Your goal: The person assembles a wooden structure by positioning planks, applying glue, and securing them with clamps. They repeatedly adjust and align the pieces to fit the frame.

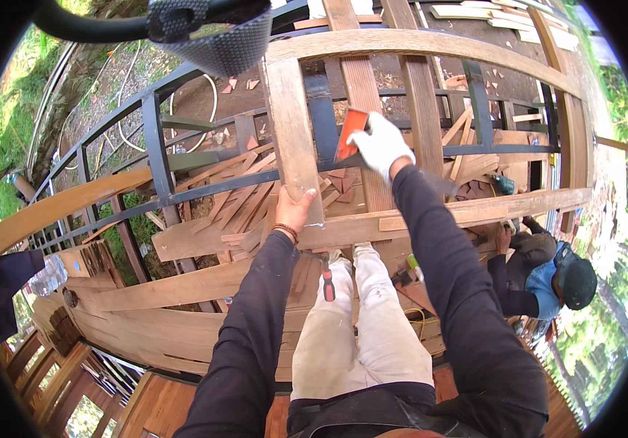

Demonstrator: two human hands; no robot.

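Observation:
My bare left hand, with a bracelet at the wrist, grips the lower end of an upright wooden board. That end meets a horizontal wooden rail. My right hand, in a white glove, is closed on a flat orange tool with a dark edge, whose exact kind I cannot make out. It is just right of the board, in front of a grooved plank. A tool with a red and black handle shows below the rail, by my left leg.
A curved wooden top rail and a dark metal frame span the far side. Wood offcuts lie heaped beyond the lower rail. At right, a person in a dark cap crouches close by. A clear plastic bottle is at left.

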